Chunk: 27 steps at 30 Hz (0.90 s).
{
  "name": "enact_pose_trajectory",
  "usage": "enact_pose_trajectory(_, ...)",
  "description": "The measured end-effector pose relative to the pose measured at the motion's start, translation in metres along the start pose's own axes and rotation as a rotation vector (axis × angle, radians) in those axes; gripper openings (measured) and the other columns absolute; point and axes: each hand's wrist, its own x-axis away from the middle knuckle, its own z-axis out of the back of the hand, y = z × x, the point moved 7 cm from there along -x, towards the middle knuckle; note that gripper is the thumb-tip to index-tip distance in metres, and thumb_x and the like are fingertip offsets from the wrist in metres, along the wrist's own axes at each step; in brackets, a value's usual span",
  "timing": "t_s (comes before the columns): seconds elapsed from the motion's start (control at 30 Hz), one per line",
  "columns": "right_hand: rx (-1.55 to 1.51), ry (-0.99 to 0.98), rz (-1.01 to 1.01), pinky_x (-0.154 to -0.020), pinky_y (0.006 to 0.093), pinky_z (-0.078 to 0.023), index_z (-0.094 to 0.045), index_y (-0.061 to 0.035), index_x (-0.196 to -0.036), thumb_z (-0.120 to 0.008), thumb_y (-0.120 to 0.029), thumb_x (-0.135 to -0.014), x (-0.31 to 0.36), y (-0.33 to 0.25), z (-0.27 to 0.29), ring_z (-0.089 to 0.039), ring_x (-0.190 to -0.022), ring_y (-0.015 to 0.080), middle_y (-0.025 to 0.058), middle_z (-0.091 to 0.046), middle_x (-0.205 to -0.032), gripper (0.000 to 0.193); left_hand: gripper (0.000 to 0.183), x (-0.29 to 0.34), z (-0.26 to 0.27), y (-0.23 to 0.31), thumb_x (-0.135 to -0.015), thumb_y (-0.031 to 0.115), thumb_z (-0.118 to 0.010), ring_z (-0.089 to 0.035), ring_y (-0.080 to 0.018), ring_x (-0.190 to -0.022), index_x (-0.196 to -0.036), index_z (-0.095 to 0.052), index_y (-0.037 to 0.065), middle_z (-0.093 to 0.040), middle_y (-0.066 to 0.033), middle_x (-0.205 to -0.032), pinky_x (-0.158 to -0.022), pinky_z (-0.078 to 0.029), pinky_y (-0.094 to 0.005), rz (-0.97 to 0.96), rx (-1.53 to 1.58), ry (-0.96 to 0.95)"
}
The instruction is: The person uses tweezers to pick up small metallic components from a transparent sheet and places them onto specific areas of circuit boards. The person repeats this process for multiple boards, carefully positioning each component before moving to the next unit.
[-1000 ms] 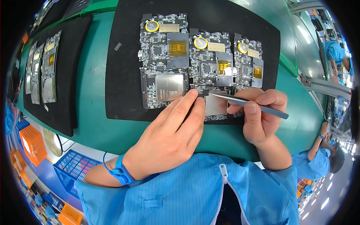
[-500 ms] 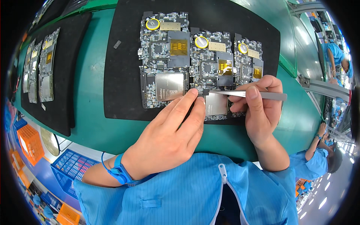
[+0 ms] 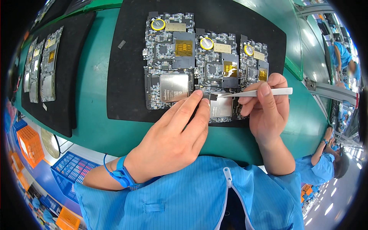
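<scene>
Pale tweezers (image 3: 256, 92) lie nearly horizontal, long axis left-right w/ a slight tilt, tips pointing left at a small dark square piece (image 3: 213, 97) pinched just above the silver shield (image 3: 221, 107) of the middle circuit board (image 3: 216, 73); right hand (image 3: 268, 111) squeezes them btwn thumb and forefinger, while left hand (image 3: 172, 140) lies flat, fingers together, fingertips (image 3: 198, 93) pressing the board's lower edge beside the piece. Tweezers are slim, off-white, tapering to fine points. Three boards w/ yellow coin cells sit on a black mat (image 3: 126, 76) over a green bench (image 3: 96, 126); more boards (image 3: 42, 65) far left, orange and blue crates (image 3: 28, 143) below, other blue-coated workers at right.
</scene>
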Motion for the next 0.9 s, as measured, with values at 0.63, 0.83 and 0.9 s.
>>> enact_pose_trajectory(0.63,0.121,0.048,-0.119,-0.044,0.0162,-0.044,-0.04,-0.0071,-0.105,-0.054,-0.016,-0.097,-0.0088,0.0024,-0.0011,-0.057,-0.049,0.0077,0.0082,-0.063,-0.072,0.018,0.025,0.0,-0.0005,0.001,-0.071,0.001,-0.068,-0.058,-0.0362,-0.109,-0.094,-0.066,-0.009,-0.061,-0.019,-0.108,-0.086,-0.054,-0.0411,-0.004,-0.019,0.012)
enact_pose_trajectory(0.83,0.118,0.044,-0.12,-0.044,0.0166,-0.045,-0.04,-0.0071,-0.106,-0.054,-0.015,-0.096,-0.0096,0.003,-0.0007,-0.057,-0.049,0.0074,0.0079,-0.063,-0.072,0.019,0.026,-0.001,-0.0006,0.0005,-0.071,0.002,-0.068,-0.058,-0.0352,-0.109,-0.094,-0.065,-0.009,-0.06,-0.0193,-0.111,-0.086,-0.053,-0.0392,0.003,-0.012,-0.012)
enact_pose_trajectory(0.9,0.118,0.043,-0.122,-0.045,0.0168,-0.045,-0.04,-0.007,-0.106,-0.054,-0.015,-0.096,-0.0095,0.0031,-0.0007,-0.057,-0.049,0.0074,0.0079,-0.063,-0.072,0.019,0.027,-0.0025,0.0005,-0.001,-0.07,0.003,-0.068,-0.058,-0.0345,-0.108,-0.094,-0.064,-0.009,-0.059,-0.0195,-0.112,-0.087,-0.053,-0.0388,0.025,0.015,-0.018)
